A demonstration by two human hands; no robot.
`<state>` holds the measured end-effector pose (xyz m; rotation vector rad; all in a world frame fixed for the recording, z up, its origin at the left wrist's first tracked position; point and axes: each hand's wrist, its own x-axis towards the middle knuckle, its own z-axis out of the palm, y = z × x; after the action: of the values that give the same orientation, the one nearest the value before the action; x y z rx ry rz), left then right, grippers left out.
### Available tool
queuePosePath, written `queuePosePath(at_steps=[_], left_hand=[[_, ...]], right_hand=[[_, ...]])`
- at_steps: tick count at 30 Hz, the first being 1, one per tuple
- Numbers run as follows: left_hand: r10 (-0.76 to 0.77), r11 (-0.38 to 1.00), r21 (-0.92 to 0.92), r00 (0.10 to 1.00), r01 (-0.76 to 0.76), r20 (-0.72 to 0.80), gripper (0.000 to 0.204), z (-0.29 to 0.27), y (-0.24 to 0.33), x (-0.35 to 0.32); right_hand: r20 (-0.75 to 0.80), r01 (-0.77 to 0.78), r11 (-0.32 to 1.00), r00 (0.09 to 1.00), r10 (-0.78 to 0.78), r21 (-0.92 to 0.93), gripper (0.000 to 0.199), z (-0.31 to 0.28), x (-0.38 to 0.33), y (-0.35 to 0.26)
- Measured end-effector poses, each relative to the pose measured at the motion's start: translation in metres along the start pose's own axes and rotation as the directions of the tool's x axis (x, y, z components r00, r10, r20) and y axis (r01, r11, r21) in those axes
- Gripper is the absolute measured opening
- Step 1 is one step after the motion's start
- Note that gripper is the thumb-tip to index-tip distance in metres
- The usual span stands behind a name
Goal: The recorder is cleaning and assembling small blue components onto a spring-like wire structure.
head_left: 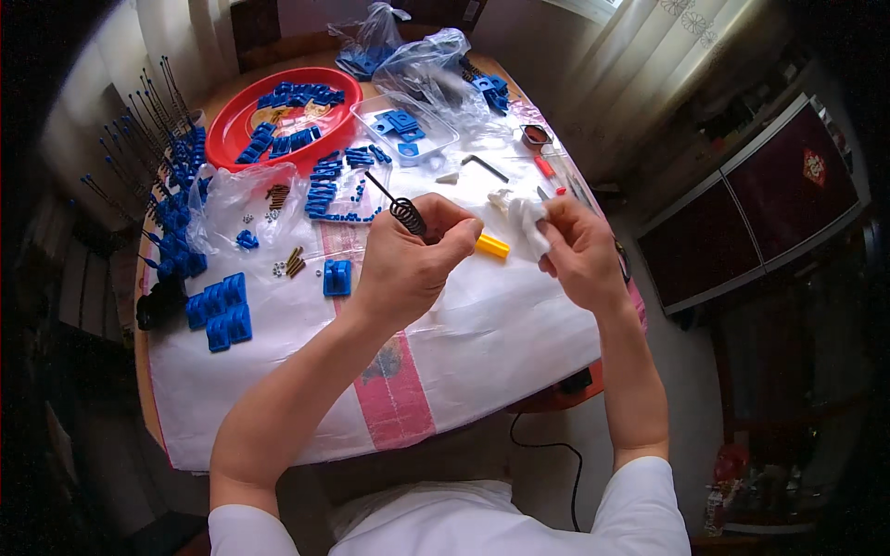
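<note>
Clear plastic bags (422, 57), crumpled and open, lie at the far end of the desk (501, 324), with blue plastic parts inside. A clear rectangular plastic container (405, 130) stands just in front of them, beside a red round tray (283, 116), and holds blue parts. A flat transparent bag (236, 199) with small screws lies at the left. No labels, signs or screens show.

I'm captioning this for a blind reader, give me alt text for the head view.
A left hand holds a black coil spring with a straight rod end, and a right hand pinches a white cloth, over a white-covered table strewn with blue plastic parts.
</note>
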<state>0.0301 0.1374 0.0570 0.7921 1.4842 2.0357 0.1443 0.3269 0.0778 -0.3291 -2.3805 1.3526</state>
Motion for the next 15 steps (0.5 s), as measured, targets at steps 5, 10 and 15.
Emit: queuePosePath(at_steps=[5,10,15], left_hand=[[-0.039,0.997,0.064,0.999,0.038,0.015,0.011,-0.001,0.0,-0.001],[0.103,0.993,-0.066,0.993,-0.1,0.05,0.012,0.001,-0.009,0.002],[0.102,0.995,-0.012,0.989,-0.101,0.11,0.012,0.002,-0.011,0.0]], right_hand=[[-0.074,0.415,0.904,0.909,-0.41,0.099,0.016,0.023,0.01,-0.016],[0.214,0.565,0.778,0.825,-0.524,-0.275,0.02,0.018,0.016,-0.049],[0.287,0.63,0.646,0.774,-0.564,-0.431,0.012,0.011,0.015,-0.057]])
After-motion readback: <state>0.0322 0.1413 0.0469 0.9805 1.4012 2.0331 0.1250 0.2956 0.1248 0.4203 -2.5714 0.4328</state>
